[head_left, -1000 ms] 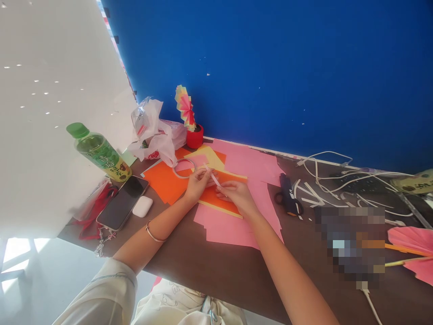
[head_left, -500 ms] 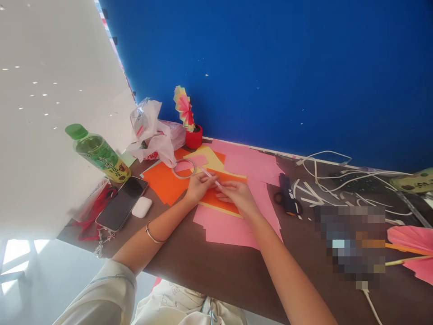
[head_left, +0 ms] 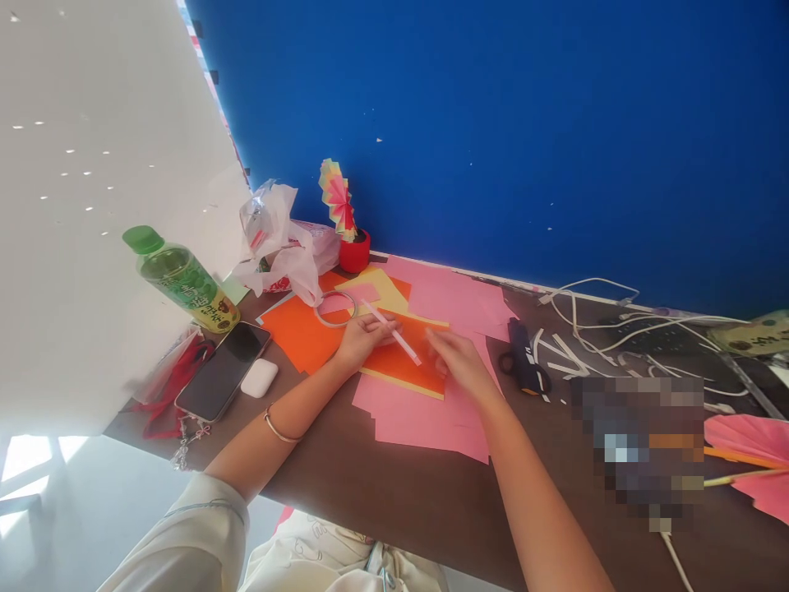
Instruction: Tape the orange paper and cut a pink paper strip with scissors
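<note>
A narrow pale-pink folded paper strip (head_left: 403, 344) slants over the orange paper (head_left: 419, 374). My left hand (head_left: 362, 339) is closed on the strip's upper part, pinching it between thumb and fingers. Just right of the strip's lower end, my right hand (head_left: 461, 362) hangs apart from it, fingers loosely spread and slightly blurred. Beneath both hands lie pink sheets (head_left: 425, 423), with a yellow sheet (head_left: 387, 288) behind. A roll of clear tape (head_left: 353, 309) lies beside my left hand.
To the left are a green-capped bottle (head_left: 185, 279), a phone (head_left: 225, 370) and a white earbud case (head_left: 260, 378). A plastic bag (head_left: 280, 238) and a red pot (head_left: 355, 253) holding a paper fan stand behind. Scissors (head_left: 523, 366), white strips and cables (head_left: 576, 304) lie right.
My right hand has let go of the paper strip and moved to the right. My left hand keeps its hold, and more of the strip's lower end shows.
</note>
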Demonstrator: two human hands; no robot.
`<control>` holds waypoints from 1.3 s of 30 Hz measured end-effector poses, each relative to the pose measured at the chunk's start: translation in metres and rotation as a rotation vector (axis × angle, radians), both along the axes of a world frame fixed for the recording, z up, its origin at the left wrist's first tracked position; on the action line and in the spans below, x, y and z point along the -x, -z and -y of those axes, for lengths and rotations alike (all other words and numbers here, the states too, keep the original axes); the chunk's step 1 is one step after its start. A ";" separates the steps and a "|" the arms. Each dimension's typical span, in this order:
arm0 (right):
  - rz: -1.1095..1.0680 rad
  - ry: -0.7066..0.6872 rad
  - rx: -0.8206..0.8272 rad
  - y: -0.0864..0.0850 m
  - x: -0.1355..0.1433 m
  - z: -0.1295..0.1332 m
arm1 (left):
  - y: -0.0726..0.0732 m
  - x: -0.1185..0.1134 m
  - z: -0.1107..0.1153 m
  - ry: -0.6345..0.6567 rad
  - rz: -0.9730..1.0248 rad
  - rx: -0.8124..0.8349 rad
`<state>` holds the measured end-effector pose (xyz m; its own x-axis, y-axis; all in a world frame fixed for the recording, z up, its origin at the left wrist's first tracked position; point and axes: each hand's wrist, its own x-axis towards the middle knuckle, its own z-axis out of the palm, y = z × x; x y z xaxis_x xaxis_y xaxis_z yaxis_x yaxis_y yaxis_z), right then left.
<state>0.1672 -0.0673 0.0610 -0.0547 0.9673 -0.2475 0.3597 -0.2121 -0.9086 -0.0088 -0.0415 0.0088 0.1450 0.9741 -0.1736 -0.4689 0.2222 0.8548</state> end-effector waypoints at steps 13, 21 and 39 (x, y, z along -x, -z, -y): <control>-0.130 0.061 -0.103 0.018 0.016 0.016 | -0.004 -0.001 0.002 -0.035 0.000 -0.015; -0.214 -0.057 0.058 0.015 0.023 0.005 | -0.002 -0.001 0.004 0.113 -0.035 -0.015; -0.282 0.073 -0.038 0.032 0.000 0.018 | -0.006 0.000 0.004 0.062 0.031 0.040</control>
